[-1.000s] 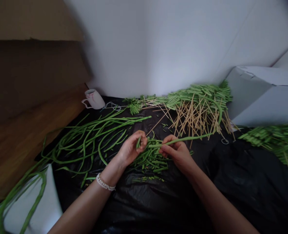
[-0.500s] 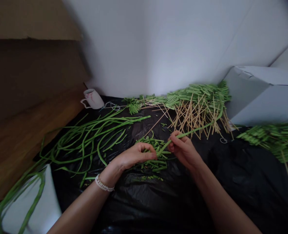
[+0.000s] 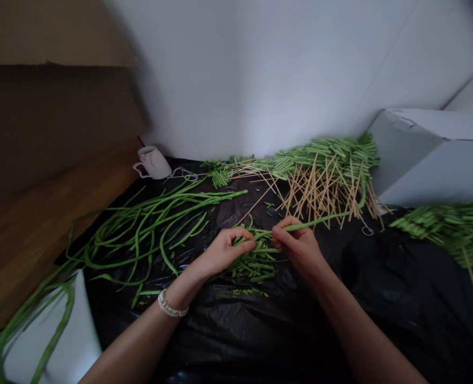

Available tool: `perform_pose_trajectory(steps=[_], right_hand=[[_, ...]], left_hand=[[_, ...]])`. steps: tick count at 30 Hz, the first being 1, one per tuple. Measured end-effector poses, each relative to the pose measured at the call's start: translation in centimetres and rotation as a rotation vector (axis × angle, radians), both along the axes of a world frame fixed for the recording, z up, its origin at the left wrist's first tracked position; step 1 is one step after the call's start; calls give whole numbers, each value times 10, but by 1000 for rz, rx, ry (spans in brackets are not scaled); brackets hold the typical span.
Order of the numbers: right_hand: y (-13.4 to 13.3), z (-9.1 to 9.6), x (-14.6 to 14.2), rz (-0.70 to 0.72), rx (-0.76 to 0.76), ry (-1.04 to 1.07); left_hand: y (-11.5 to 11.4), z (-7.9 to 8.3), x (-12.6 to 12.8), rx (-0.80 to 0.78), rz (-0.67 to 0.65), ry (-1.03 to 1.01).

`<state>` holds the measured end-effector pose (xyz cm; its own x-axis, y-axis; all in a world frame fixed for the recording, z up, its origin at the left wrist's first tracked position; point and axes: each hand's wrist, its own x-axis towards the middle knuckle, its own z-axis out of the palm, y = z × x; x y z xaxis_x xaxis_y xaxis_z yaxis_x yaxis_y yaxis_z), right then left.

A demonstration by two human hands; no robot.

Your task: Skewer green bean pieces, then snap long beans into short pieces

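A long green bean (image 3: 320,220) runs from the skewer pile down to my hands. My right hand (image 3: 298,246) pinches it near its end. My left hand (image 3: 225,250), with a bead bracelet at the wrist, pinches the same bean's tip a short way to the left. Both hands hover over a small heap of short cut bean pieces (image 3: 256,260) on black plastic sheeting (image 3: 380,298).
Whole long beans (image 3: 148,224) sprawl at the left. Bamboo skewers threaded with bean pieces (image 3: 324,176) lie at the back, more at the right (image 3: 452,226). A white mug (image 3: 152,161) stands by the wall, a white box (image 3: 432,157) at the right, a wooden floor (image 3: 28,229) at the left.
My left hand set a piece down on the heap and came back up to the bean's tip. My right hand lowered the bean, then raised it again.
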<state>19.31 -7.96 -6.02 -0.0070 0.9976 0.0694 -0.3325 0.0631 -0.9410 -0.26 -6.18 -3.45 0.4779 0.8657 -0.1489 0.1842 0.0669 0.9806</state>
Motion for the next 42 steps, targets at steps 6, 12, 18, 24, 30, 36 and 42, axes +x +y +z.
perform_pose_trajectory(steps=[6, 12, 18, 24, 30, 36, 42], right_hand=[[-5, 3, -10, 22, -8, -110], [-12, 3, -20, 108, -51, -76], [-2, 6, -4, 69, -100, 305], [0, 5, 0, 40, -89, 180], [-10, 3, -14, 170, -66, -136], [-10, 6, -18, 72, -8, -355], [-10, 2, -18, 117, 46, -480]], left_hand=[[2, -8, 4, -132, 222, -357], [7, -11, 3, -411, 214, -748], [0, 3, -12, -478, -264, -716], [11, 7, -16, -587, -148, -753], [6, -2, -3, -222, -21, -222], [-2, 0, 3, 106, -107, 62], [-4, 1, 3, 416, -208, 195]])
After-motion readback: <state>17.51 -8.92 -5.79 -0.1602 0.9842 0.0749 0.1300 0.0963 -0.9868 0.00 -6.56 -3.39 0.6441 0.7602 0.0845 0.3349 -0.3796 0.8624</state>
